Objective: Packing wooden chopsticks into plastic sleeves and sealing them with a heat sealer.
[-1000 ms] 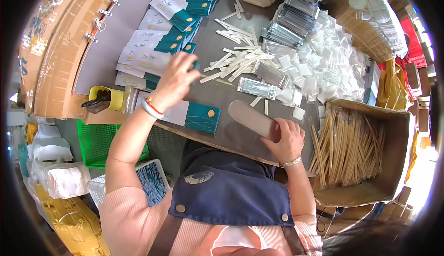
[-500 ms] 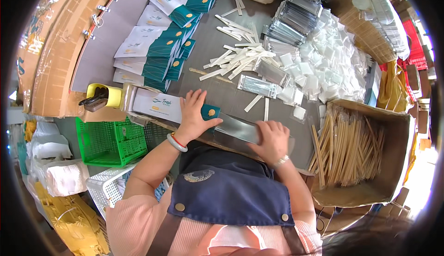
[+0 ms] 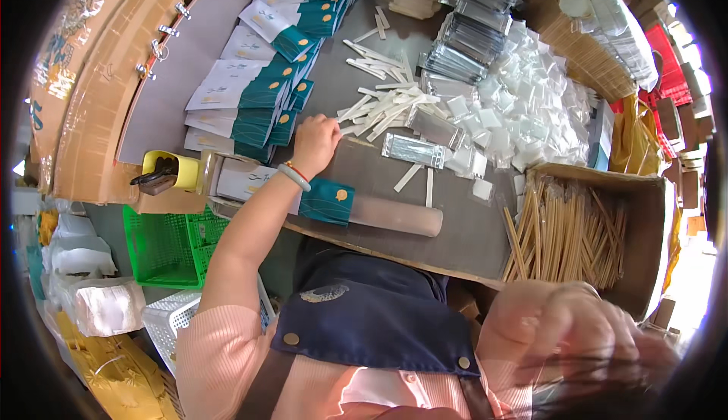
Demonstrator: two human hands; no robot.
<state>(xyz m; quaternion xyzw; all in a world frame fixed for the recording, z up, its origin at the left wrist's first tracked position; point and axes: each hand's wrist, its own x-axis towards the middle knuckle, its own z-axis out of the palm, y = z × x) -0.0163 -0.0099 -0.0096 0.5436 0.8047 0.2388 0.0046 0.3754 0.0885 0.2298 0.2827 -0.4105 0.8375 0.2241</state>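
My left hand (image 3: 315,145) is on the table beside the white strips (image 3: 387,109), fingers curled together. What they hold, if anything, is hidden. One end of a thin beige stick (image 3: 358,141) shows beside the fingers. Under my left forearm lies a white and teal printed packet (image 3: 326,201) along the near table edge. From its teal end a long, translucent pinkish strip (image 3: 398,217) with rounded corners extends to the right. My right hand (image 3: 584,333) is raised at the lower right, off the table, in front of the cardboard box; its fingers are blurred.
Similar packets (image 3: 258,78) are stacked at the far left. Silvery wrapped packs (image 3: 470,37) and small clear sachets (image 3: 531,109) pile up at the back right. A cardboard box (image 3: 644,215) holds wrapped wooden sticks (image 3: 569,230). Left stand a yellow holder (image 3: 182,168) and green basket (image 3: 163,249).
My right hand has left the strip and risen to the lower right. My left hand has let go of the packet and moved away toward the white strips.
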